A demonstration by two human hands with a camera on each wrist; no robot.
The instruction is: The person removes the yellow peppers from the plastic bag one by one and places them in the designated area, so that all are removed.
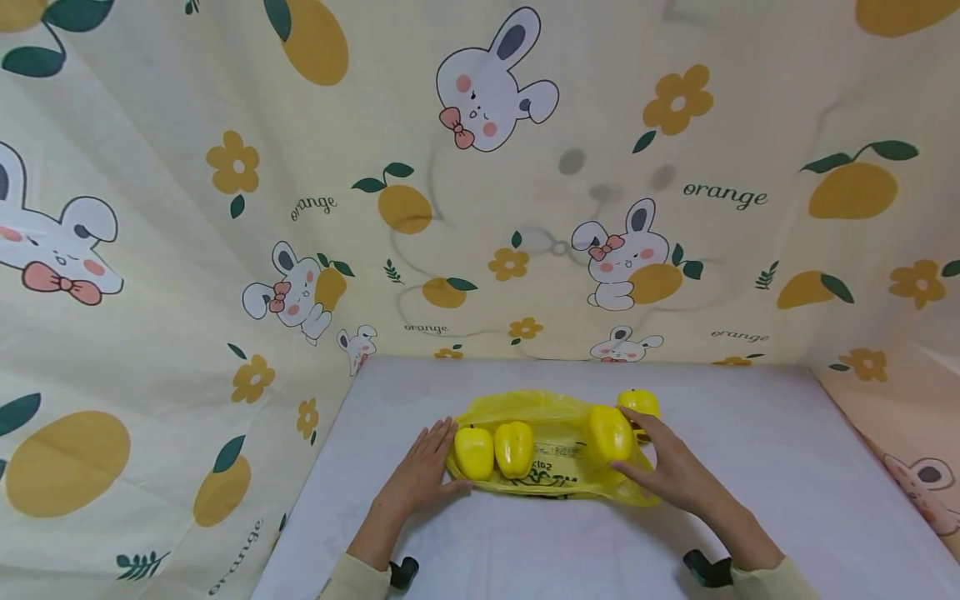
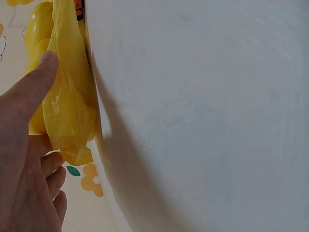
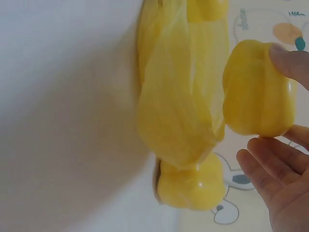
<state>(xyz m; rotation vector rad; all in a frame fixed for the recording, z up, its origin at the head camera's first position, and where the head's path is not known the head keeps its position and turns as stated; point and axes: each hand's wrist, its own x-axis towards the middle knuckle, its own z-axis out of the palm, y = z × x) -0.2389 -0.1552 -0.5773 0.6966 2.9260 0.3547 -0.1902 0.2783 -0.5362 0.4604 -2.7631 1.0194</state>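
Observation:
A yellow plastic bag (image 1: 561, 450) with dark print lies spread on the table. Two yellow bell peppers, a left one (image 1: 474, 454) and one beside it (image 1: 514, 450), sit on its left half. My left hand (image 1: 426, 467) holds the bag's left end, thumb along the near edge and fingers on the far side, as the left wrist view shows. Over the bag's right part, my right hand (image 1: 671, 465) grips another yellow bell pepper (image 3: 258, 89) between thumb and fingertips. Behind that hand stands one more bell pepper (image 1: 637, 403), partly covered by the fingers.
The white table (image 1: 765, 467) ends at a back wall hung with printed cloth (image 1: 495, 208) of rabbits and oranges. Similar cloth hangs at the left and right sides. Dark camera mounts (image 1: 707, 569) sit at both wrists.

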